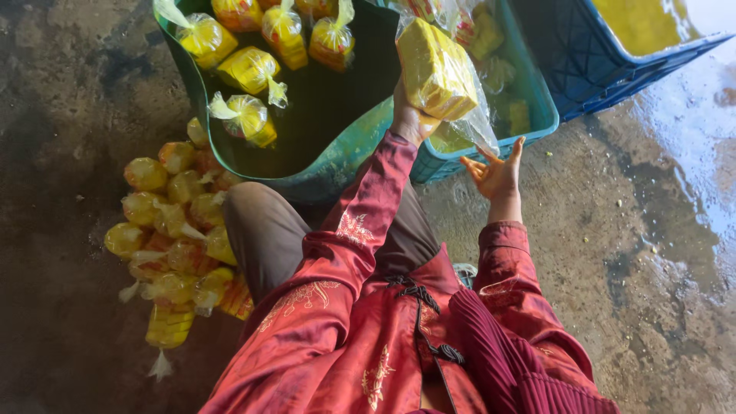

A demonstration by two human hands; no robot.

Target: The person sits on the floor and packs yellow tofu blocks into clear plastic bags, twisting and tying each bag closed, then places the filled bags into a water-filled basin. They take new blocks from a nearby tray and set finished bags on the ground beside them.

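Left hand (pixel 412 119) grips a yellow block (pixel 435 70) in clear plastic bag film, glossy, pale highlights. Just right of the grip, right hand (pixel 496 175) has palm stained orange-yellow. Sleeves (pixel 360 222) below the grip are red satin with gold embroidered motifs; black knotted cord (pixel 420 295) at the chest. Trousers (pixel 264 230) are brown. Left of the grip, green tub (pixel 337 165) with dark inside, bagged yellow-orange pieces (pixel 249 73) in it. Right of the grip, teal crate (pixel 537 100), then blue crate (pixel 590 69) with yellow contents. Far lower left of the grip, pile of yellow-orange bags (pixel 176 230) with white tied ends. Floor (pixel 652 253) grey-brown, wet, mottled.
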